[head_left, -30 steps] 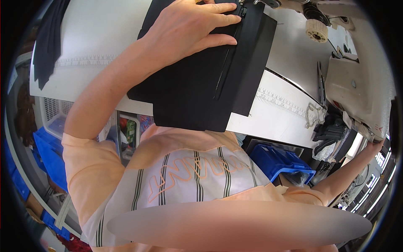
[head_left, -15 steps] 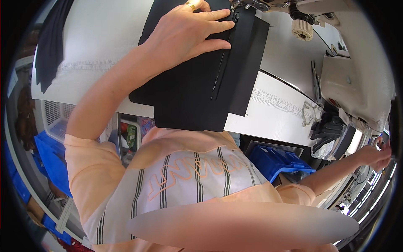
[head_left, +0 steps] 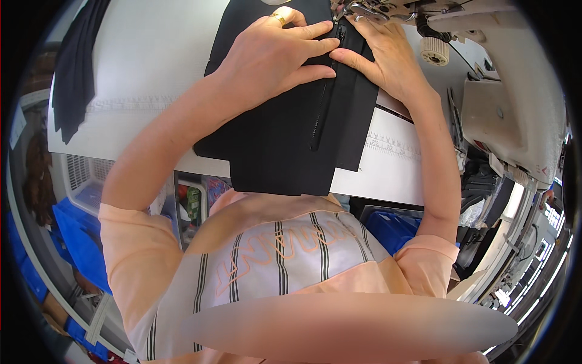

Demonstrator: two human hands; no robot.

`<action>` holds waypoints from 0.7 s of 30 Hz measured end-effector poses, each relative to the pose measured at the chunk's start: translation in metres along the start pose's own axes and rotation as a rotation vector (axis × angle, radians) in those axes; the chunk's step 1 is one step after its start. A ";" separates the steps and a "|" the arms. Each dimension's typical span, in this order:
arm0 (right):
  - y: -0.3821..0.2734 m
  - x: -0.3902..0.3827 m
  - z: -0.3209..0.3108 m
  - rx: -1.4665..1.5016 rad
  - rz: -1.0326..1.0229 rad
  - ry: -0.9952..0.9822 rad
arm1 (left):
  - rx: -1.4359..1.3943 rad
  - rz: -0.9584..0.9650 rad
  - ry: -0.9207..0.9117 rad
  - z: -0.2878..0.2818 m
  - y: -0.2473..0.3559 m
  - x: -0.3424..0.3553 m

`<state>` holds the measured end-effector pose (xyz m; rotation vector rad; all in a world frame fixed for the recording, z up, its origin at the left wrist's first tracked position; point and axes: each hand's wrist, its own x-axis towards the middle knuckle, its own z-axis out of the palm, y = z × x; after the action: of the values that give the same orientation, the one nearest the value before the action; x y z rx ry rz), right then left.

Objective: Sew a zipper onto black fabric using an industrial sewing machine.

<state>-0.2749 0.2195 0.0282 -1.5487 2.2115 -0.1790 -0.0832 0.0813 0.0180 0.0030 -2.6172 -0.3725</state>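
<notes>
A black fabric piece (head_left: 267, 145) lies flat on the white sewing table, its near end overhanging the front edge. A black zipper (head_left: 316, 124) runs along it toward the presser foot (head_left: 337, 17) of the sewing machine (head_left: 515, 97). My left hand (head_left: 273, 51), with a gold ring, rests on the cloth left of the zipper, fingers stretched out and spread. On the zipper's right side my right hand (head_left: 388, 60) lies on the cloth close to the presser foot. Its thumb is extended toward the zipper and its fingers reach partly under the machine head.
Rulers (head_left: 394, 144) are marked along the table (head_left: 139, 121). Dark cloth (head_left: 76, 67) hangs over its left side. A white basket (head_left: 79, 176) and a blue bin (head_left: 79, 236) stand below left; another blue bin (head_left: 388, 229) is below right. Tweezers or scissors lie beside the machine.
My right hand has come from the far right, near the machine's end, onto the cloth beside the presser foot. My left hand stays on the cloth, almost unmoved.
</notes>
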 end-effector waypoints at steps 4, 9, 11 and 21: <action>0.003 0.005 0.002 0.151 -0.054 -0.045 | 0.009 0.030 0.016 0.000 -0.002 0.002; 0.001 -0.008 0.020 -0.223 -0.424 0.655 | 0.003 0.013 -0.009 -0.001 -0.002 0.002; -0.003 -0.017 0.027 -0.184 -0.423 0.699 | 0.009 0.013 -0.022 -0.001 -0.002 0.001; -0.008 -0.022 0.029 -0.214 -0.454 0.776 | -0.065 -0.046 0.006 0.007 0.000 -0.005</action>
<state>-0.2496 0.2408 0.0114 -2.3917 2.4149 -0.8247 -0.0822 0.0835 0.0103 0.0425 -2.6012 -0.4727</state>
